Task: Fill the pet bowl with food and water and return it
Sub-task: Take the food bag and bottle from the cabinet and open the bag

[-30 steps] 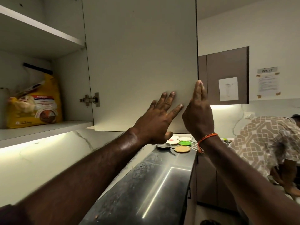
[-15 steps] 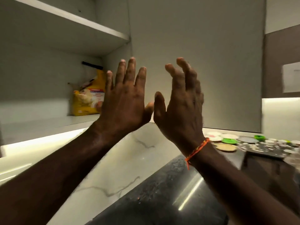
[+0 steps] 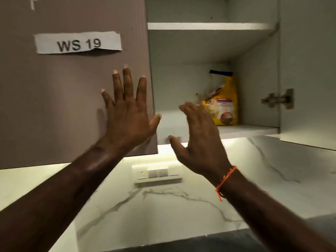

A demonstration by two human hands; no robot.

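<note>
Both hands moved left; right hand (image 3: 198,140) nears yellow bag (image 3: 224,104).

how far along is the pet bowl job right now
Early. Done: the white wall cabinet stands open, with the yellow pet food bag upright on its lower shelf. In hand: nothing; the right hand reaches toward the bag, and the left hand is spread before the brown door. Left: fetching food, filling, returning; no bowl is visible.

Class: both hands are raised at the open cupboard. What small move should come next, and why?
Probably the right hand reaches in to grip the yellow food bag. The bag stands upright on the lower shelf, the door is open, and that open hand is nearest.
</note>
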